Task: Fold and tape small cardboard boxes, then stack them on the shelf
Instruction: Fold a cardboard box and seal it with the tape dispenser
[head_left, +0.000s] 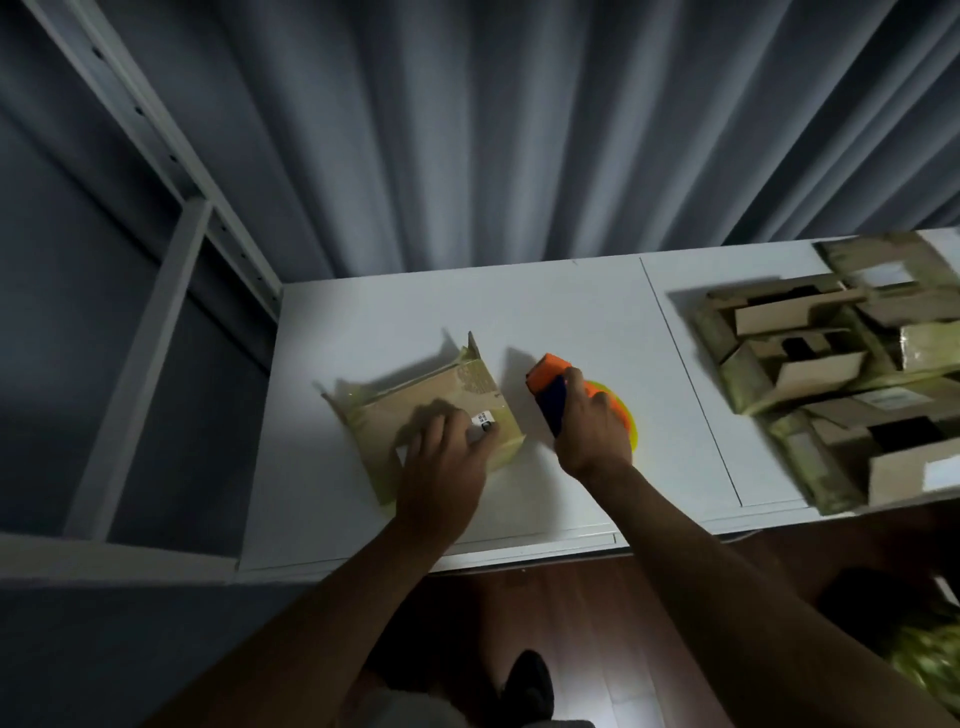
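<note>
A small brown cardboard box (415, 405) with yellowish tape along its edges lies on the white table (571, 322). My left hand (447, 457) rests on the box's near part, fingers spread over a small white label. Just right of the box, my right hand (592, 421) grips an orange and blue tape dispenser (550, 387) with a yellow-green tape roll showing behind the hand. The dispenser sits close to the box's right edge but apart from it.
Several taped and open cardboard boxes (831, 374) are piled on the table's right end. A white metal shelf frame (171, 291) stands to the left. Grey curtains hang behind the table. A dark wooden floor and a shoe lie below.
</note>
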